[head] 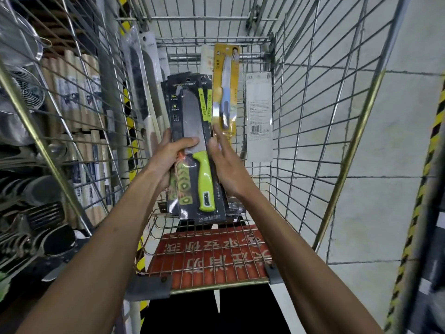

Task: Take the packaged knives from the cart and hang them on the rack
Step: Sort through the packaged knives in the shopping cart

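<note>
Currently, both hands are raised inside the wire cart (313, 97), at a stack of black-carded packaged knives (192, 121) that stands upright. The left hand (168, 155) is closed around the left edge of the stack, with its thumb pressed flat across the front of the foremost package, over the lower part of the blade. The right hand (226, 165) lies against the right edge of the same stack with its fingers extended and held loosely together, pointing up; whether it grips the stack cannot be told. The foremost package shows a wide grey blade above a lime-green handle (206, 182), with sliced kiwi printed to the handle's left. Behind and to the right of the stack, a yellow-carded knife package (226, 75) stands upright, its lower end hidden by the right fingertips. Further right, a white card (260, 116) with a barcode rests against the cart's right wire wall. At the cart's left side, long clear-fronted knife packages (142, 75) lean upright. A red sign (212, 251) with white characters lies behind the near wire panel. Outside the cart, on the left, a wire rack (36, 141) holds metal strainers and utensils.
</note>
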